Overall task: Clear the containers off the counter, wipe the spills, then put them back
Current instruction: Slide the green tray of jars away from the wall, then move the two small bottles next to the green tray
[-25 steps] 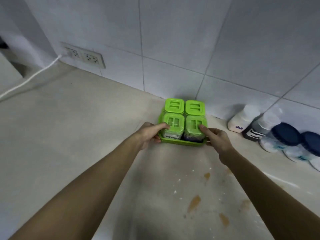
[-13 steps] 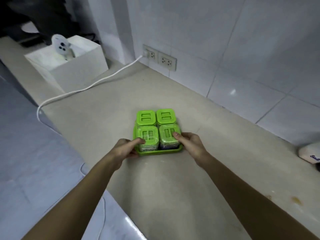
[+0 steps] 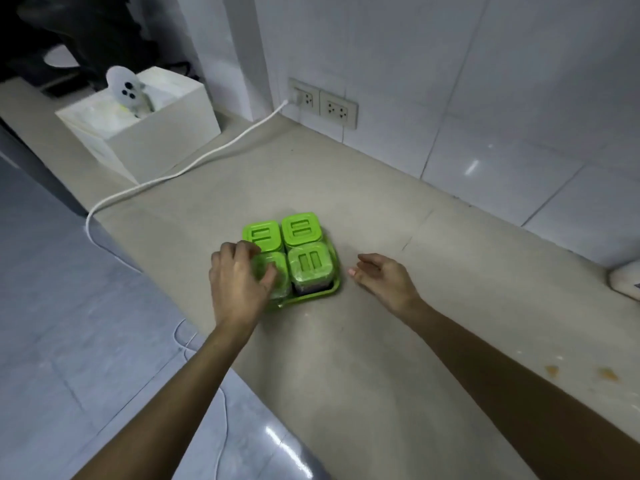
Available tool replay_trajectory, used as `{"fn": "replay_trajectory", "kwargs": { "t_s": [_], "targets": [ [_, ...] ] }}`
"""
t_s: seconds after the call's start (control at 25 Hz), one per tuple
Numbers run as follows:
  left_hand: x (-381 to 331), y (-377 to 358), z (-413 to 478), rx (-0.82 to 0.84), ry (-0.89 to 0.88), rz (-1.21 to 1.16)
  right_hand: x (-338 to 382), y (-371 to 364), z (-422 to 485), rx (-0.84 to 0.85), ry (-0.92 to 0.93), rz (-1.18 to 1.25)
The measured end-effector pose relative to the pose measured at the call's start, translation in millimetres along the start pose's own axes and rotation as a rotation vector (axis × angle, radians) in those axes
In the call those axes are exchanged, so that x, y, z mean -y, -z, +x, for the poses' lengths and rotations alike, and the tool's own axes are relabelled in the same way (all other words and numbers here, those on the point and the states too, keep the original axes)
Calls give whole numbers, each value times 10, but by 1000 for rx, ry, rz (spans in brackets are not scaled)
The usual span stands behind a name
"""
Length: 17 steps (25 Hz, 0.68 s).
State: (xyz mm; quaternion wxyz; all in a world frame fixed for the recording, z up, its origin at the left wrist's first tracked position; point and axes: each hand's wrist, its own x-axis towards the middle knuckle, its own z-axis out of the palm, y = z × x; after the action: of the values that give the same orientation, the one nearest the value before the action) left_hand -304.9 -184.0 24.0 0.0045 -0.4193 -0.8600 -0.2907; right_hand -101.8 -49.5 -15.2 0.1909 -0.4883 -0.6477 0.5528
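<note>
The table (image 3: pixel 381 188) was a pale beige slab running along a wall of white tiles (image 3: pixel 519 81), with a double socket (image 3: pixel 323 102) set low in the tiles near the far end. A white cable (image 3: pixel 207 155) ran from the socket across the table and dropped over its near edge toward the glossy grey floor (image 3: pixel 69 323). At the far left end stood a white box (image 3: pixel 152 133) with a small white device (image 3: pixel 126 91) sticking out of it. A green tray (image 3: pixel 313 296) sat on the table close to the near edge, carrying four green-lidded containers (image 3: pixel 300 229) packed two by two. The left hand (image 3: pixel 239 282) lay over the near-left container, fingers curled around its lid. The right hand (image 3: pixel 384 277) hovered just beside the tray's right rim, loosely spread and gripping nothing. Toward the right end, a few orange-brown spills (image 3: pixel 606 374) marked the surface, and part of a white object (image 3: pixel 625 282) showed at the right border.
</note>
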Motion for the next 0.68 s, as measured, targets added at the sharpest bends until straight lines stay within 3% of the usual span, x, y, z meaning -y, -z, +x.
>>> {"fn": "replay_trajectory", "kwargs": {
  "t_s": [0.24,0.52,0.68],
  "targets": [
    [-1226,-674,-241,195,-555,-41,-589,1397,-744,-189,-82,-163],
    [-3256,-1631,-749,466,-874,-169,-1022,3552,-1483,-477,-184,-530],
    [-4192,-2163,-853,564,-1026,-50,-1118,4305,-1583,-614,-128,-714]
  ]
}}
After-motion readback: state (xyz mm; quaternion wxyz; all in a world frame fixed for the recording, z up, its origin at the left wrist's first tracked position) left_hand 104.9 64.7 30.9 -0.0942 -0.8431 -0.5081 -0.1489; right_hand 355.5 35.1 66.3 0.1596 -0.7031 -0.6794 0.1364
